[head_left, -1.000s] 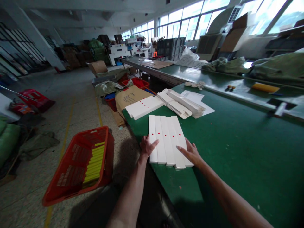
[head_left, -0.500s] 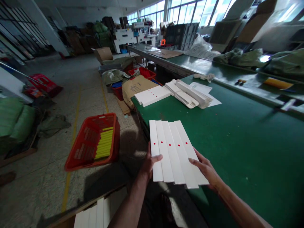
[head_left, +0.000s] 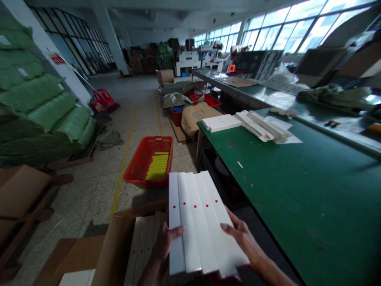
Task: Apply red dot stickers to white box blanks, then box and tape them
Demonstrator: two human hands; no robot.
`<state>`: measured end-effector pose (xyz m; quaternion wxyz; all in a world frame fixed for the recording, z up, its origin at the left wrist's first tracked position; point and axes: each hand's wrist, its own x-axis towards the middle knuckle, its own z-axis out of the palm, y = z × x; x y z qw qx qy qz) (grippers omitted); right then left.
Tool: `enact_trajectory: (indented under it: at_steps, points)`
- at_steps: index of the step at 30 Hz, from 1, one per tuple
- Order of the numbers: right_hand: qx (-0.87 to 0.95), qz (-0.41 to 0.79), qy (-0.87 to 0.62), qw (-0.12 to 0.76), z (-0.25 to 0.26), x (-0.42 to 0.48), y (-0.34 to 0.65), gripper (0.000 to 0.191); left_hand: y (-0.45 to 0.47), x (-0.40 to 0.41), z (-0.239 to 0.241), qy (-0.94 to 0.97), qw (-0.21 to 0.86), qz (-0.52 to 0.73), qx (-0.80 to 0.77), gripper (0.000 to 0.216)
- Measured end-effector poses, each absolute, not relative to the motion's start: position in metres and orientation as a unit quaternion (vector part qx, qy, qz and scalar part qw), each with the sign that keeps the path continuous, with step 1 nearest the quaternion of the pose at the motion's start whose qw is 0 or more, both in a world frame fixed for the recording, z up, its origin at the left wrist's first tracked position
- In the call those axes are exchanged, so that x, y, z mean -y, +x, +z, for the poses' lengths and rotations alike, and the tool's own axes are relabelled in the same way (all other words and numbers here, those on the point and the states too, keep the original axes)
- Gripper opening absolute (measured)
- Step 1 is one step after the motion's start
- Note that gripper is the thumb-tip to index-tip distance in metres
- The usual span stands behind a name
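Both my hands hold a row of several long white boxes (head_left: 196, 222), each with a small red dot. My left hand (head_left: 165, 242) grips the row's left side with the thumb on top. On the right side, my right hand (head_left: 241, 238) has its fingers laid over the top. The row hangs in the air left of the green table (head_left: 297, 178), above an open cardboard carton (head_left: 119, 242) that has more white boxes (head_left: 145, 242) lying inside.
A red basket (head_left: 141, 165) with yellow pieces stands on the floor ahead. More white boxes (head_left: 222, 122) and a fanned stack (head_left: 262, 125) lie at the table's far end. Green sacks (head_left: 44, 111) are piled at the left. Cartons and baskets crowd the aisle beyond.
I have lifted the row of white boxes off the green table and carried it left and toward me, over the open carton. My view has turned left.
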<state>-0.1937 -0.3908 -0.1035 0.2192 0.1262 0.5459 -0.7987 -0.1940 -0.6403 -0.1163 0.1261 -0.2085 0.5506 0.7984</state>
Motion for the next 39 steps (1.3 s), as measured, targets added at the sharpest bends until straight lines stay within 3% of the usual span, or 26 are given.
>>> enact_trajectory:
  at_steps: [5, 14, 21, 28, 33, 39]
  points:
    - [-0.558, -0.789, 0.048, 0.254, -0.109, 0.459, -0.157, 0.068, -0.124, 0.713, -0.128, -0.285, 0.078, 0.767, -0.569, 0.08]
    - [-0.555, -0.745, 0.13, 0.347, -0.158, 0.526, -0.104, 0.08, -0.059, 0.778, -0.132, -0.322, 0.151, 0.764, -0.539, 0.068]
    - [-0.56, -0.713, 0.194, 0.375, -0.188, 0.54, -0.117, 0.077, -0.071, 0.792, -0.198, -0.326, 0.171, 0.778, -0.509, 0.055]
    - [-0.549, -0.733, 0.216, 0.339, -0.24, 0.546, -0.131, 0.063, -0.112, 0.798, -0.266, -0.294, 0.218, 0.792, -0.489, 0.061]
    - [-0.566, -0.721, 0.249, 0.313, -0.276, 0.539, -0.136, 0.07, -0.129, 0.792, -0.306, -0.294, 0.242, 0.79, -0.481, 0.059]
    - [-0.609, -0.698, 0.235, 0.296, -0.311, 0.531, -0.144, 0.076, -0.126, 0.784, -0.346, -0.276, 0.232, 0.806, -0.47, 0.082]
